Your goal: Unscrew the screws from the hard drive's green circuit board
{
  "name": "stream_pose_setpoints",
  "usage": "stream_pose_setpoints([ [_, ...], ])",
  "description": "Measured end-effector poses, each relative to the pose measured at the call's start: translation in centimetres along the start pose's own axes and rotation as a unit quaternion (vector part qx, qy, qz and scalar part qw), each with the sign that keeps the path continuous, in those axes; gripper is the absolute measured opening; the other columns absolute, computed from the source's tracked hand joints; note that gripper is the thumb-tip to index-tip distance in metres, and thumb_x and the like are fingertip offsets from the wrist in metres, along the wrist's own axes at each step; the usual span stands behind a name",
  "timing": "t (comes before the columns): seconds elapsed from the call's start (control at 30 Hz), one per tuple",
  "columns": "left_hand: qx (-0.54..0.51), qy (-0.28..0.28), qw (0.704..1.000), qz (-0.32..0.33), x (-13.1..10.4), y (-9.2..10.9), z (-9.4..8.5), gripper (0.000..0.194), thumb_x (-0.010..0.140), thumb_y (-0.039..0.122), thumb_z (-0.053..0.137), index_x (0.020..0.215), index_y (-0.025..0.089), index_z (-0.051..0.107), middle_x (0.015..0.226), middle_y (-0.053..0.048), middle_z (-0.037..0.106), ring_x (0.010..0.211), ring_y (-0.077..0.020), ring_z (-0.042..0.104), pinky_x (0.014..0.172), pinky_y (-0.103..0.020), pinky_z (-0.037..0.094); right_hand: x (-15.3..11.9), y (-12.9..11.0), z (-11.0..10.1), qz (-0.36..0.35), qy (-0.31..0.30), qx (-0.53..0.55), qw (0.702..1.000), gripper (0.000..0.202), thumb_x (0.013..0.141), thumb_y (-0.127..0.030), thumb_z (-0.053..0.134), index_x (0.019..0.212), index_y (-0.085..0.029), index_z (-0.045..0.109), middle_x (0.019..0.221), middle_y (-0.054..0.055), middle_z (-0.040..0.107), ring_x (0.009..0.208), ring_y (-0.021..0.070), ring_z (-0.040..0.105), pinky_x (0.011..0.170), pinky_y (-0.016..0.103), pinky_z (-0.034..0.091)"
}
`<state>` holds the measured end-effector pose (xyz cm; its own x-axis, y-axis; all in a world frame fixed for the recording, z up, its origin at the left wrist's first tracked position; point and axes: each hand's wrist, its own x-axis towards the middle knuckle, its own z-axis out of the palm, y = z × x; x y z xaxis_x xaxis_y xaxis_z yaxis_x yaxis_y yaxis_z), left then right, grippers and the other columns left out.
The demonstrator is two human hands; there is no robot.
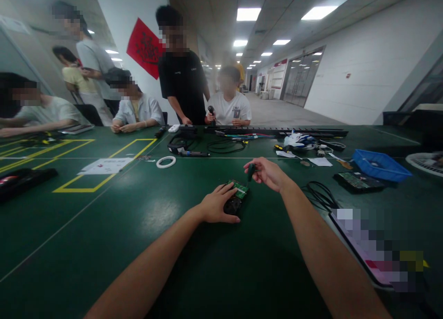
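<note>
A hard drive (238,203) with a green circuit board on its upper face lies on the green table. My left hand (218,203) holds it against the table, with fingers over its left side and the thumb along its near edge. Part of the drive is hidden beneath that hand. In my right hand (265,173) is a small screwdriver (251,171) with a dark green handle, pinched between the fingers. Its shaft points down at the board's far right corner; whether the tip sits in a screw is too small to tell.
Right of me are a second hard drive (360,181), a blue tray (380,164), black cable (320,194) and a tablet-like screen (363,250). A white tape ring (166,162) and paper (107,166) lie left. Across the table, one person (228,102) sits and another (183,79) stands.
</note>
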<state>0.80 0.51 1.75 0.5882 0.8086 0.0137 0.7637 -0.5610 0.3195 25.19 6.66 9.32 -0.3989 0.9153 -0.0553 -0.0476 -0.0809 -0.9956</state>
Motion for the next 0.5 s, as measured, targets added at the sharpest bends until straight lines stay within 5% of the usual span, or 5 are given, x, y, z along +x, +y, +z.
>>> stream_pose_setpoints([
  [0.5, -0.006, -0.009, 1.0, -0.004, -0.06, 0.23, -0.31, 0.114, 0.065, 0.084, 0.063, 0.157, 0.031, 0.021, 0.165, -0.004, 0.013, 0.149, -0.0383, 0.015, 0.119, -0.053, 0.023, -0.39, -0.05, 0.16, -0.006, -0.018, -0.008, 1.0, 0.021, 0.085, -0.029, 0.06, 0.094, -0.014, 0.071, 0.093, 0.011, 0.07, 0.06, 0.0116, 0.055, 0.053, 0.025, 0.043],
])
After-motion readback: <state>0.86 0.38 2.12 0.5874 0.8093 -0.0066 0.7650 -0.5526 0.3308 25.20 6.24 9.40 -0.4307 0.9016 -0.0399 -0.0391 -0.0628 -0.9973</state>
